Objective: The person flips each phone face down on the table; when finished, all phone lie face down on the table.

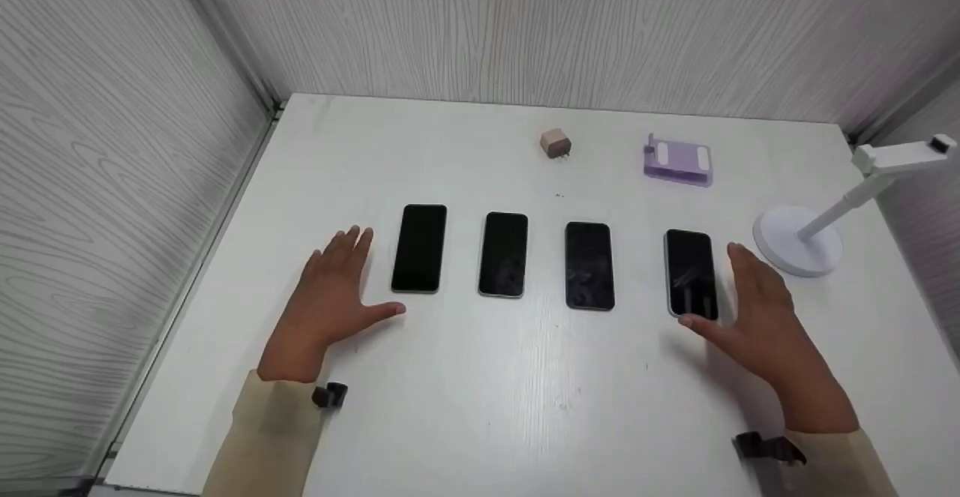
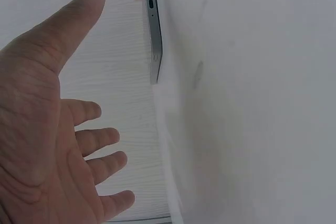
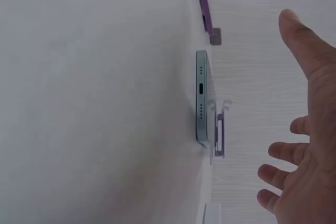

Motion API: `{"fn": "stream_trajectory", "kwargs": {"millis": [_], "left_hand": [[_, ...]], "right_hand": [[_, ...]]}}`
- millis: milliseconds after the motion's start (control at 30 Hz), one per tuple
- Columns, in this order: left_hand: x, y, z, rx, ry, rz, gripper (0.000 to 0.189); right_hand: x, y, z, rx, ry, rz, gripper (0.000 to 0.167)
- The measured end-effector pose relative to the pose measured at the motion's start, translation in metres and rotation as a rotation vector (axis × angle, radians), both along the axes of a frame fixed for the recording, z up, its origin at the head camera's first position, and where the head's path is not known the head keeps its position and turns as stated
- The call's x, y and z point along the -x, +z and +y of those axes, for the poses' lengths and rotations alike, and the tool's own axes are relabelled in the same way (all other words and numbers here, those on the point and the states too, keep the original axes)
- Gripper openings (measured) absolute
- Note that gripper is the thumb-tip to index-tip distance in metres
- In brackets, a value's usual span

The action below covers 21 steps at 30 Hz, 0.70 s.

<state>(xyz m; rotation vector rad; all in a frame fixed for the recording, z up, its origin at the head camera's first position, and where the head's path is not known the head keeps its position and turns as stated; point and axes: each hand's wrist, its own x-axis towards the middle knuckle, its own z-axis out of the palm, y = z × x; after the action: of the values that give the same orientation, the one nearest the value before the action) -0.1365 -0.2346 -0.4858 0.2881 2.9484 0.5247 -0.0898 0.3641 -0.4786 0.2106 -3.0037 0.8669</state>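
Several dark-screened smartphones lie face up in a row across the white table: a leftmost phone (image 1: pixel 419 248), a second phone (image 1: pixel 503 255), a third phone (image 1: pixel 589 265) and a rightmost phone (image 1: pixel 690 268). My left hand (image 1: pixel 330 294) is held just left of the leftmost phone, thumb spread and fingers extended, holding nothing. Around the right side and lower edge of the rightmost phone hovers my right hand (image 1: pixel 765 324), its thumb near the lower corner. In the right wrist view that phone's port edge (image 3: pixel 201 98) shows, apart from the fingers.
Behind the row stand a beige plug adapter (image 1: pixel 556 143) and a purple phone stand (image 1: pixel 678 161). A white stand with a round base (image 1: pixel 780 246) is at the right, beyond my right hand. Wood-grain panels (image 1: pixel 480 32) border the table at the back and left.
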Motion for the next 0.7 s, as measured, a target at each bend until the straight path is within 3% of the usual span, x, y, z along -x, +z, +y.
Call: {"fn": "stream_trajectory", "kwargs": {"millis": [300,700], "left_hand": [[-0.001,-0.001,0.004,-0.008,-0.02,0.033,0.125],[-0.004,0.002,0.011,-0.042,-0.03,0.072,0.117]], "right_hand": [[0.011,0.0,-0.029,-0.006,0.092,0.047,0.121],[0.021,0.003,-0.073,-0.025,0.153,0.004,0.117]]}}
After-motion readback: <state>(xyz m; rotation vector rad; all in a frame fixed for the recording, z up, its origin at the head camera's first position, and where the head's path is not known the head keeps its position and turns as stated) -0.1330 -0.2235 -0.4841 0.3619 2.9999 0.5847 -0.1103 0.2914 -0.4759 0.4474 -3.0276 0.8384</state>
